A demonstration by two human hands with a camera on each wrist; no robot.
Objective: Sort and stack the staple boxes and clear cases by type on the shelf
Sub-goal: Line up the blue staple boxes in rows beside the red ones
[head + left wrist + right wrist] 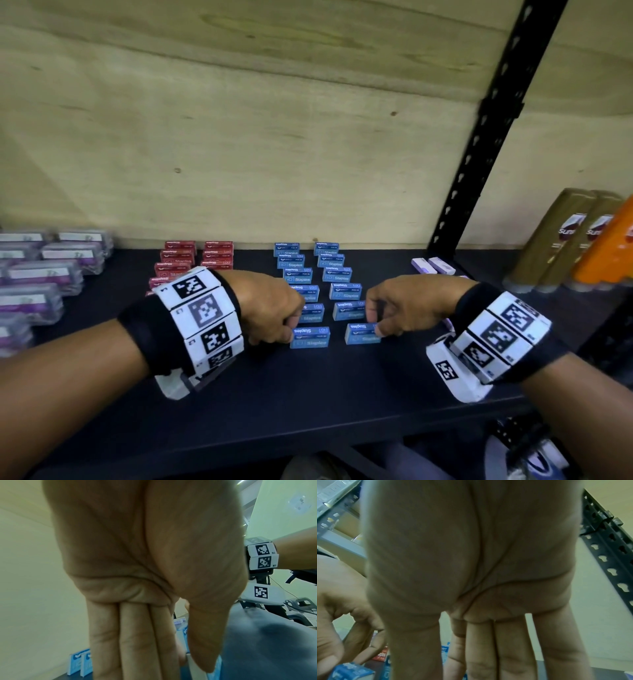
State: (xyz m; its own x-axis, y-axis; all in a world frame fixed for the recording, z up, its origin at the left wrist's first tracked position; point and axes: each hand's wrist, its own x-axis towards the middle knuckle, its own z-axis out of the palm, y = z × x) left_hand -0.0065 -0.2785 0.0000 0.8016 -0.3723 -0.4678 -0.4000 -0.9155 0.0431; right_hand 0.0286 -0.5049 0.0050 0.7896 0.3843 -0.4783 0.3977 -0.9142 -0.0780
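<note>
Our left hand (270,310) covers part of the red boxes (178,257) and the near end of the left blue column, so we cannot count the red ones fully; we see two columns of them near the back edge of the shelf (308,394). Both wrist views are mostly filled by blurred palm, with only slivers of blue cardboard showing. The blue staple boxes (337,274) are small, flat-sided cardboard blocks with white print, standing in two columns of six from the back edge toward the front, twelve that we can count. Our left fingers (286,334) are curled and pressed together on the end of the nearest left box (310,337); our right hand (407,306) pinches the end of the nearest right box (361,334) with curled fingers. Clear plastic cases (44,270) with white labels and purple contents sit stacked toward the left edge, cut off by the frame. Two pale lilac boxes (433,266) lie toward the right, and blurred gold and orange packages (561,240) stand beyond the black perforated post (479,144).
</note>
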